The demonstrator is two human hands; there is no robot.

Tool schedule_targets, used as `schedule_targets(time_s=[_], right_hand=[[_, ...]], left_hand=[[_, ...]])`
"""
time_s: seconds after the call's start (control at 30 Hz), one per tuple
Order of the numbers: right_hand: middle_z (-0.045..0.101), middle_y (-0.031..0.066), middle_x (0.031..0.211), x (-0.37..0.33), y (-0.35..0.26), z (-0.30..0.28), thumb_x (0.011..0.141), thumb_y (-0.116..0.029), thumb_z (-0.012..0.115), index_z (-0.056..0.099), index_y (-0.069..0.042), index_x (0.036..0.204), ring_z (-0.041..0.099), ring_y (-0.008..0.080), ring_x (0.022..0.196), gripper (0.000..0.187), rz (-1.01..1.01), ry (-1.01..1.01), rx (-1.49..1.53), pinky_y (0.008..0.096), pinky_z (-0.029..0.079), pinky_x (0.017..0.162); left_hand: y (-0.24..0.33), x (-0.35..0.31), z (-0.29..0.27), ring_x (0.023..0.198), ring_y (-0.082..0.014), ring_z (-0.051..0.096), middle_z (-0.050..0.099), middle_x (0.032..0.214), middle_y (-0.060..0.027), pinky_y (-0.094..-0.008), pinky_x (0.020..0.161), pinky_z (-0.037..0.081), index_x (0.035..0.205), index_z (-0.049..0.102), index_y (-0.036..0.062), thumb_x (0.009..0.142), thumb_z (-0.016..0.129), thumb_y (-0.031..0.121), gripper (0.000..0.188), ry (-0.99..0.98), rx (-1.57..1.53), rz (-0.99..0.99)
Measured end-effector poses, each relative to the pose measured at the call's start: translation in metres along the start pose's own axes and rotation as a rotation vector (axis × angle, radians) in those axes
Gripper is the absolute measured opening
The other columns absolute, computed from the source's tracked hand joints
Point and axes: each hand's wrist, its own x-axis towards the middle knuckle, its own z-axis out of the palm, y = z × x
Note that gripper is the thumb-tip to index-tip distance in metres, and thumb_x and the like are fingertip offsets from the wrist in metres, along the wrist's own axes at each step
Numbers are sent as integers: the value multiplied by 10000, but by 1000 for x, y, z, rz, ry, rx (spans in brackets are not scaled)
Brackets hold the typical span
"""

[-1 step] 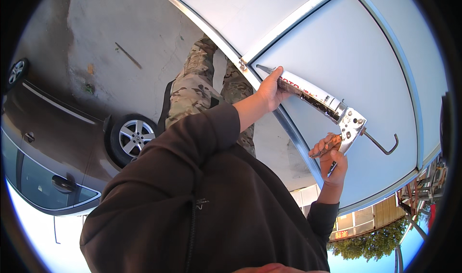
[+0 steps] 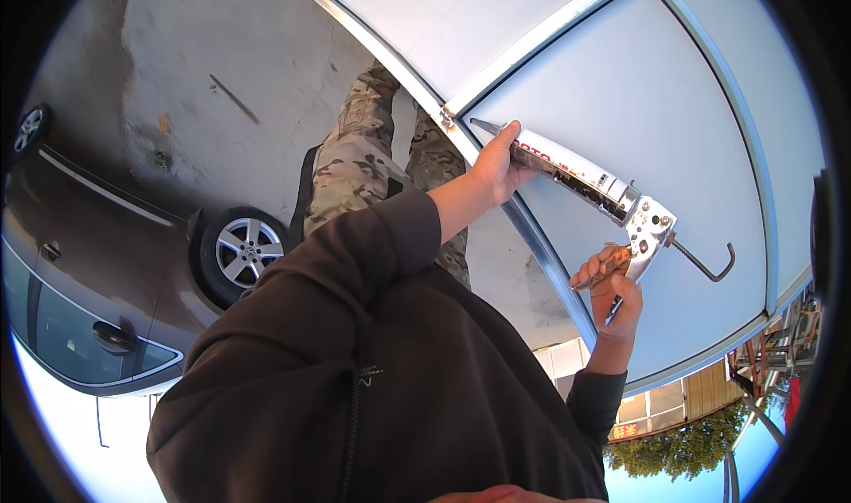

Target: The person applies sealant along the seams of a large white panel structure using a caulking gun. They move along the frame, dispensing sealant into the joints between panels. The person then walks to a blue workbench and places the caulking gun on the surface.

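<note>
My left hand [image 2: 503, 164] grasps the front of the caulking gun [image 2: 651, 224], just behind the nozzle [image 2: 487, 126]; my right hand [image 2: 620, 304] is closed about its grip [image 2: 640, 265]. The gun slants over the pale panel [image 2: 683, 113]; contact undetermined. Judged stiff and rear-heavy, the white cartridge [image 2: 576, 163] dentable; best held at grip and metal cradle [image 2: 585, 194].

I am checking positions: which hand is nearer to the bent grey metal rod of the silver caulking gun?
Right: the right hand holds the silver handle, left of the rod; the left hand, farther, grasps the white cartridge near its grey nozzle.
</note>
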Motion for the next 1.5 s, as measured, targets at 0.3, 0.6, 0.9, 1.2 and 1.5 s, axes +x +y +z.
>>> schedule_targets(time_s=[0.3,0.6,0.9,1.2,1.5], right_hand=[[566,98,872,-20,10,-20,830,-268,604,493,-17,1163,593,244,831,431,49,30,-108,447,527,789],[601,116,875,-23,8,-52,853,-291,592,521,2,1149,618,265,809,422,87,0,-131,452,527,755],[590,124,882,-23,-10,-74,851,-337,641,521,8,1121,602,280,818,454,109,-60,-314,456,517,758],[597,121,881,-25,-19,-61,799,-315,700,520,-10,1099,600,284,820,464,122,-84,-340,482,514,817],[593,170,1131,-12,-30,-34,736,-151,708,473,-6,1254,586,343,1109,587,68,-32,-209,527,429,1033]], left_hand=[[-47,6,-40,1244,-306,515,496,1319,-197,-482,1140,361,1287,425,-11,1035,428,417,497,-87,-84,-5],[-78,11,-59,1206,-292,545,535,1257,-183,-492,1144,358,1241,454,19,1037,449,377,413,-113,-220,-19],[-96,2,-66,1219,-263,551,557,1274,-168,-446,1142,368,1255,468,5,1010,495,429,491,-146,-236,-23],[-76,-16,-58,1140,-253,562,560,1134,-130,-485,1135,372,1190,483,71,1008,501,437,409,-57,-438,-11],[-56,22,-39,963,-163,573,577,1030,-28,-398,998,461,1112,579,101,1017,467,451,379,-142,-548,-20]])
